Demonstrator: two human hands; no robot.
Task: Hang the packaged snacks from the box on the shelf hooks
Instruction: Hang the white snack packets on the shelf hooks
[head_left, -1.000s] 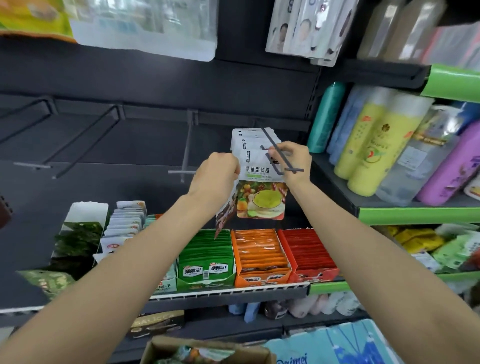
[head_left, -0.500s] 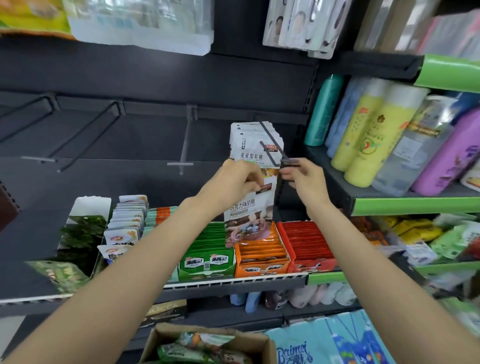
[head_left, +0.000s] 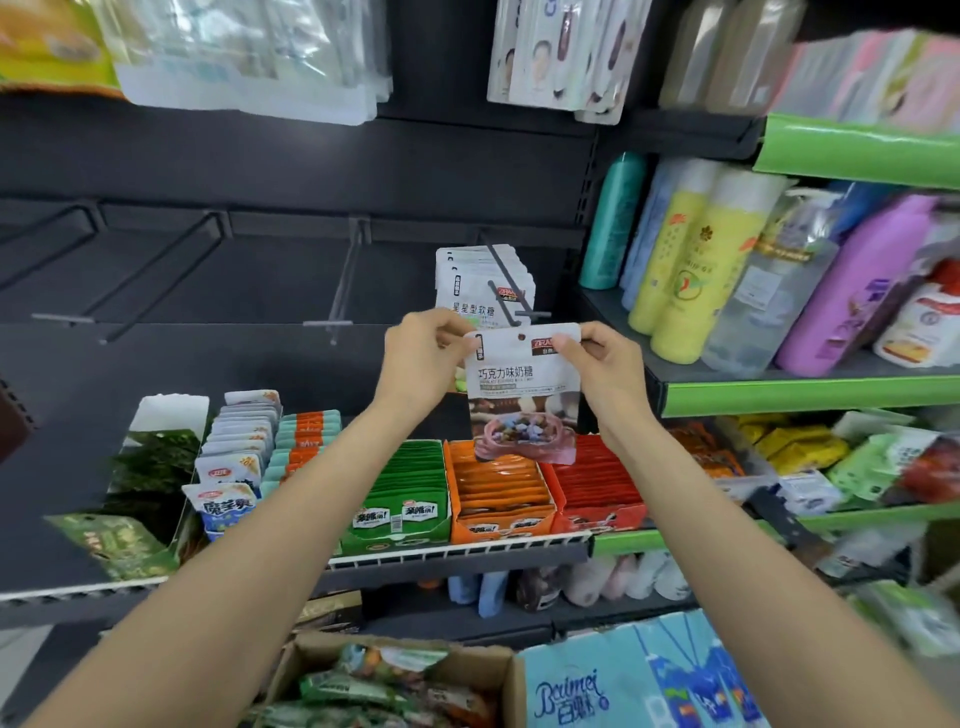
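Note:
I hold a white snack packet (head_left: 523, 395) with a chocolate-candy picture upright in front of me. My left hand (head_left: 423, 358) pinches its top left corner and my right hand (head_left: 605, 358) pinches its top right corner. Its hang hole sits just below the tip of a black shelf hook (head_left: 511, 291), apart from it. Several similar white packets (head_left: 470, 286) hang on that hook behind. A cardboard box (head_left: 395, 680) with more snack packs stands at the bottom of the view.
Bare black hooks (head_left: 343, 280) stick out of the dark back panel to the left. Trays of green, orange and red packets (head_left: 498, 488) fill the shelf below. Bottles (head_left: 696, 260) stand on the green-edged shelf at right. A blue pack (head_left: 639, 680) lies beside the box.
The chocolate-candy packet has turned to face me and come down in front of the hook's tip. My right hand left the hook and took the packet's top right corner.

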